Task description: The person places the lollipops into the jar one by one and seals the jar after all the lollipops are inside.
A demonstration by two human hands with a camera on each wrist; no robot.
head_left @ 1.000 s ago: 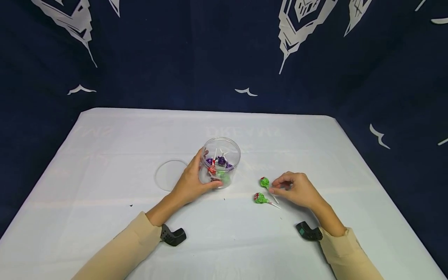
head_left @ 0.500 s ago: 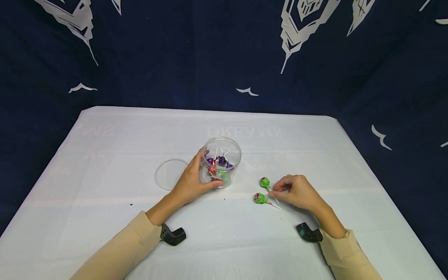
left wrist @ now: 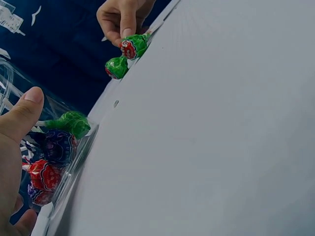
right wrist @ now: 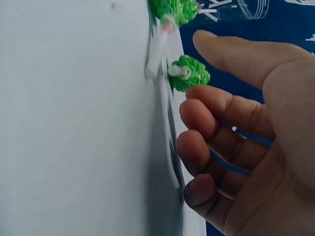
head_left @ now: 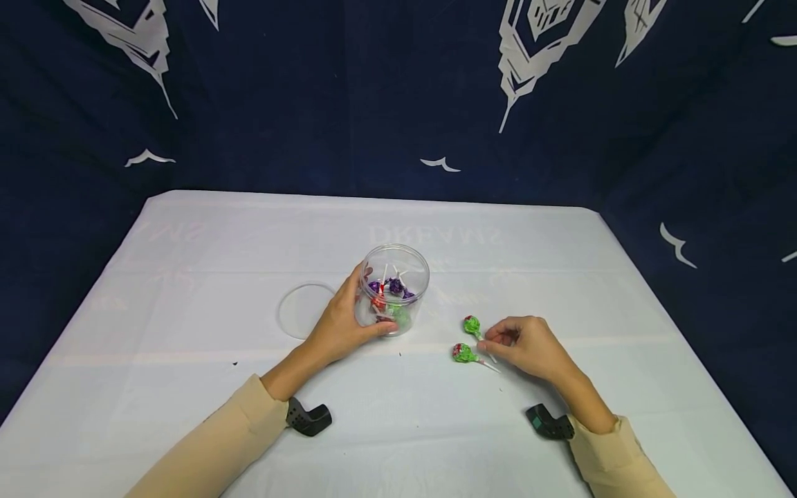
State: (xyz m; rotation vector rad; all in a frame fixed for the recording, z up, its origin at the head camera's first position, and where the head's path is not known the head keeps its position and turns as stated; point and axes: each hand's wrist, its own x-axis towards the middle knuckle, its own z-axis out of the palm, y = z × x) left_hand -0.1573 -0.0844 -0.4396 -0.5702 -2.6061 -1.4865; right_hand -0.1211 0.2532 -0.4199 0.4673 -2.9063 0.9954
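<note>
My left hand (head_left: 339, 325) holds a clear plastic jar (head_left: 411, 319), fingers round its far side and thumb on the near side. Inside lie several wrapped lollipops (left wrist: 59, 146), purple, red and green, some with white sticks up. To the right, two green-wrapped lollipops lie on the table: a farther one (head_left: 471, 325) and a nearer one (head_left: 463, 353). My right hand (head_left: 529, 346) is beside the farther one's stick. In the right wrist view, thumb and index finger stand apart near that lollipop (right wrist: 189, 73), with nothing between them; the other fingers are loosely bent.
A clear round lid (head_left: 280, 319) lies flat left of the jar, partly behind my left hand. The white-covered table (head_left: 398, 429) meets a dark blue patterned curtain (head_left: 311, 97) at the back. A tiny dark speck (head_left: 234, 364) is on the cloth.
My right hand has shifted slightly toward me, along the farther lollipop's stick. The jar, the left hand and both loose lollipops stay put.
</note>
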